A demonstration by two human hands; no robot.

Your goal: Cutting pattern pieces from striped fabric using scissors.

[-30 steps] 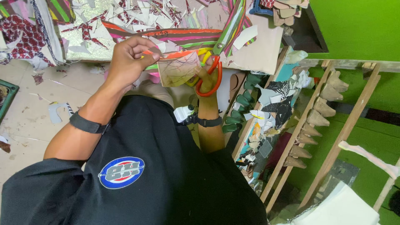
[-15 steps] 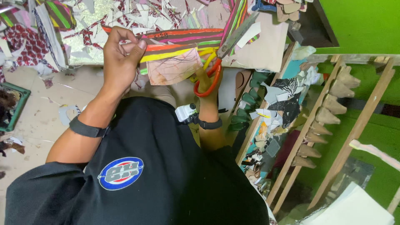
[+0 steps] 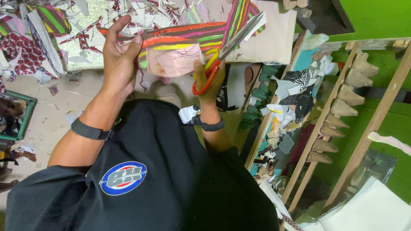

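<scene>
The left hand [image 3: 117, 64] grips a pink card piece [image 3: 173, 60] at its edge, fingers closed on it. The right hand [image 3: 209, 79] holds orange-handled scissors [image 3: 222, 53], fingers closed through the handles, blades open above the card. Paper scraps [image 3: 295, 90] lie beside.

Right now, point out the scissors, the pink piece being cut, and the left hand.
scissors [image 3: 204, 83]: head view, orange handle loop.
pink piece [image 3: 173, 60]: head view, middle of its face.
left hand [image 3: 117, 64]: head view, back of hand.
</scene>
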